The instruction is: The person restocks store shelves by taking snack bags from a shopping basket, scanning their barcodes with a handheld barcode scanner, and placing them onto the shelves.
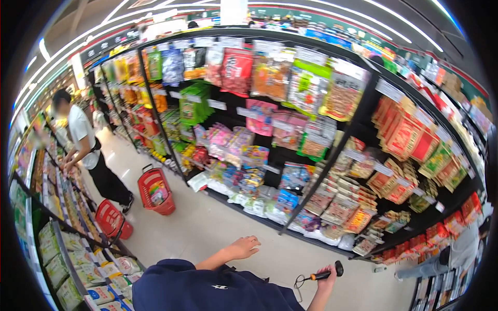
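My left hand (243, 248) reaches forward over the floor at the bottom middle, palm down, its fingers apart and nothing in them. At the lower right, my right hand (327, 277) is wrapped round a black and orange handheld device (314, 277) with a round black end and a thin cable looping from its other end. Neither hand touches the shelves. Beyond them stands a black rack (301, 208) hung with bagged snacks, among them a red bag (237, 71).
Two red shopping baskets, one with goods inside (156, 191) and another (113, 220), stand on the floor at the left. A person (85, 135) in a white top reaches into the left shelves. Another person (461, 254) is at the far right. Packaged goods (56, 264) fill the lower left shelf.
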`<state>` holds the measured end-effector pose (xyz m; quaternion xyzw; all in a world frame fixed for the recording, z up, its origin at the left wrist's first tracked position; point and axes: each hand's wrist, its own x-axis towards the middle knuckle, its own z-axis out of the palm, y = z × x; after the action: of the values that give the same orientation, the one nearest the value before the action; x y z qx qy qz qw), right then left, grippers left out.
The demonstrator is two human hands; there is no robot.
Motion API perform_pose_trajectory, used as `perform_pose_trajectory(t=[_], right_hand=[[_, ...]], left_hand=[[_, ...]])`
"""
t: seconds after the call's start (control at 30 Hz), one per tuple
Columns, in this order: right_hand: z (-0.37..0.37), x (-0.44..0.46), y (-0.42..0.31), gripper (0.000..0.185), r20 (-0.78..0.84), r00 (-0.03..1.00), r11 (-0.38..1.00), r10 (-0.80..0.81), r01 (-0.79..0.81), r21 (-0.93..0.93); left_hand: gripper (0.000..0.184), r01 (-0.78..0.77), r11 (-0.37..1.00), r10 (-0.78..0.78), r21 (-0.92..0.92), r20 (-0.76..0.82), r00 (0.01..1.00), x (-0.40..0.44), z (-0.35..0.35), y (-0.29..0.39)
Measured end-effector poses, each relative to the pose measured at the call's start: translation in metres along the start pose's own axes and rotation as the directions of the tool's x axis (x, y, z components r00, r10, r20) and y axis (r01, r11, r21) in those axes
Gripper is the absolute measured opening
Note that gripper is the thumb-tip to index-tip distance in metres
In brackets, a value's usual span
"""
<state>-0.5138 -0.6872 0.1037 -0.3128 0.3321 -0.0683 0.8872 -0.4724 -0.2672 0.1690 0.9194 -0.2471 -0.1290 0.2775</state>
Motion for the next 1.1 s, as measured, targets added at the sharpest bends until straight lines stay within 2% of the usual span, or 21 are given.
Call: perform_pose_trajectory(t=[0.07, 0.13, 0.2, 0.23, 0.27, 0.3, 0.33, 0.37, 0.43, 0.47, 0.53, 0.6, 0.63, 0.7, 0.73, 0.77, 0.87, 0.97, 1.0, 1.07, 1.1], right_hand=[[0.063, 0.005, 0.024, 0.019, -0.014, 0.998, 0.998, 0.067, -0.067, -0.02], [0.124, -0.002, 0.064, 0.017, 0.143, 0.986, 0.994, 0.084, -0.073, -0.083], [0.182, -0.011, 0.114, 0.013, 0.244, 0.945, 0.974, 0.216, -0.19, -0.127], [0.213, -0.022, 0.143, 0.012, 0.166, 0.943, 0.948, 0.288, -0.256, -0.19], [0.238, -0.035, 0.172, 0.011, 0.214, 0.913, 0.923, 0.347, -0.292, -0.252], [0.256, -0.043, 0.207, 0.011, 0.227, 0.877, 0.887, 0.424, -0.351, -0.301], [0.273, -0.053, 0.242, 0.011, 0.237, 0.834, 0.845, 0.499, -0.406, -0.348], [0.292, -0.075, 0.272, 0.011, 0.255, 0.797, 0.811, 0.547, -0.43, -0.396], [0.322, -0.12, 0.327, 0.008, 0.277, 0.723, 0.742, 0.633, -0.465, -0.483], [0.332, -0.143, 0.348, 0.008, 0.275, 0.647, 0.684, 0.711, -0.546, -0.484], [0.347, -0.177, 0.383, 0.01, 0.242, 0.561, 0.577, 0.792, -0.557, -0.598], [0.352, -0.185, 0.406, 0.011, 0.121, 0.446, 0.409, 0.887, -0.633, -0.657], [0.358, -0.189, 0.411, 0.01, 0.155, 0.467, 0.434, 0.87, -0.579, -0.69], [0.362, -0.174, 0.427, 0.01, 0.118, 0.467, 0.416, 0.876, -0.611, -0.673], [0.366, -0.166, 0.432, 0.01, 0.138, 0.508, 0.442, 0.85, -0.547, -0.711], [0.366, -0.151, 0.442, 0.011, 0.128, 0.517, 0.451, 0.846, -0.568, -0.688], [0.397, -0.135, 0.459, 0.015, 0.063, 0.614, 0.445, 0.787, -0.494, -0.747], [0.424, -0.114, 0.491, 0.016, 0.088, 0.586, 0.437, 0.806, -0.488, -0.756], [0.437, -0.111, 0.505, 0.017, 0.086, 0.587, 0.44, 0.805, -0.493, -0.75], [0.476, -0.1, 0.552, 0.016, 0.097, 0.522, 0.402, 0.847, -0.511, -0.76], [0.492, -0.098, 0.572, 0.017, 0.041, 0.532, 0.375, 0.846, -0.539, -0.754]], left_hand=[[0.033, 0.103, 0.995, -0.103, -0.006, -0.071, 0.992, -0.046, -0.014, -0.041], [0.032, 0.229, 0.973, -0.232, -0.036, -0.14, 0.963, -0.098, -0.021, -0.075], [0.031, 0.344, 0.937, -0.35, -0.063, -0.198, 0.916, -0.15, -0.025, -0.108], [0.031, 0.407, 0.908, -0.418, -0.097, -0.24, 0.876, -0.177, -0.026, -0.124], [0.03, 0.465, 0.876, -0.483, -0.13, -0.279, 0.83, -0.203, -0.028, -0.139], [0.03, 0.489, 0.863, -0.505, -0.131, -0.279, 0.817, -0.227, -0.029, -0.151], [0.029, 0.546, 0.821, -0.569, -0.166, -0.31, 0.762, -0.25, -0.03, -0.162], [0.029, 0.595, 0.777, -0.626, -0.203, -0.339, 0.702, -0.271, -0.032, -0.174], [0.029, 0.638, 0.73, -0.68, -0.245, -0.349, 0.645, -0.305, -0.025, -0.203], [0.029, 0.661, 0.693, -0.718, -0.286, -0.353, 0.6, -0.32, -0.02, -0.213], [0.029, 0.686, 0.658, -0.75, -0.311, -0.357, 0.557, -0.338, -0.021, -0.228], [0.028, 0.675, 0.659, -0.743, -0.332, -0.428, 0.515, -0.352, -0.029, -0.238], [0.028, 0.647, 0.681, -0.72, -0.344, -0.479, 0.503, -0.355, -0.033, -0.241], [0.027, 0.642, 0.674, -0.719, -0.366, -0.523, 0.457, -0.356, -0.029, -0.256], [0.027, 0.642, 0.659, -0.734, -0.391, -0.52, 0.437, -0.355, -0.034, -0.256], [0.027, 0.642, 0.646, -0.746, -0.413, -0.519, 0.417, -0.354, -0.041, -0.256], [0.028, 0.635, 0.597, -0.793, -0.489, -0.476, 0.379, -0.351, -0.046, -0.264], [0.029, 0.627, 0.554, -0.83, -0.547, -0.419, 0.368, -0.352, -0.049, -0.287], [0.029, 0.656, 0.517, -0.855, -0.55, -0.366, 0.368, -0.354, -0.055, -0.299], [0.031, 0.725, 0.419, -0.908, -0.546, -0.232, 0.349, -0.363, -0.076, -0.328], [0.031, 0.725, 0.377, -0.925, -0.577, -0.197, 0.324, -0.366, -0.084, -0.343]])
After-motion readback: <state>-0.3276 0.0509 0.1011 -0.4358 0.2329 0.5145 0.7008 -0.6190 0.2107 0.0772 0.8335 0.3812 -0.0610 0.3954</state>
